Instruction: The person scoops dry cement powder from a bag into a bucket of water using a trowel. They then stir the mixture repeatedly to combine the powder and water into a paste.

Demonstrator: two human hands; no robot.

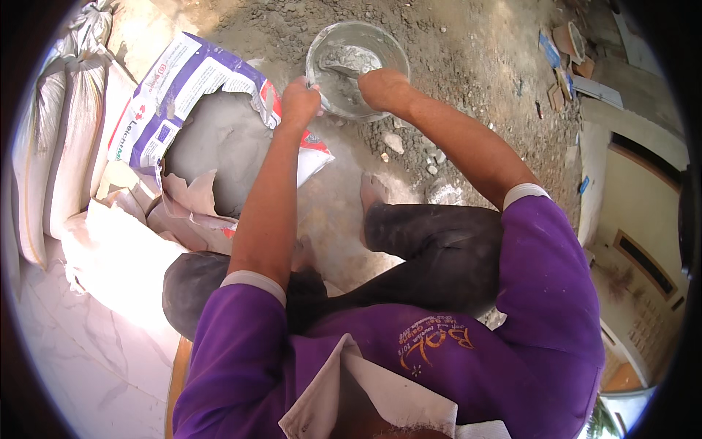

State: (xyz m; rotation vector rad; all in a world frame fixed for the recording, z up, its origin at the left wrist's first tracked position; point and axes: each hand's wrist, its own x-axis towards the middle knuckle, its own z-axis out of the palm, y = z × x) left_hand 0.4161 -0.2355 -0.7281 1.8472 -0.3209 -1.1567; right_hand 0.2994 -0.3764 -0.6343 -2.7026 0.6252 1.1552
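Note:
A grey-coated bucket [401,62] holding wet grey mix sits at the top centre. My right hand [381,91] is closed on the handle of a trowel [341,70], whose blade lies inside the bucket. My left hand [302,102] grips the bucket's left rim. To the left, a torn white, purple and red paper bag [175,66] holds grey powder [212,146], partly hidden by my left forearm.
Several white sacks [63,146] line the left side, above pale marble-look slabs [88,336]. Small stones [393,143] lie on the dusty ground by my bare feet. Boards and debris [567,51] lie at upper right, beside a wall [625,212].

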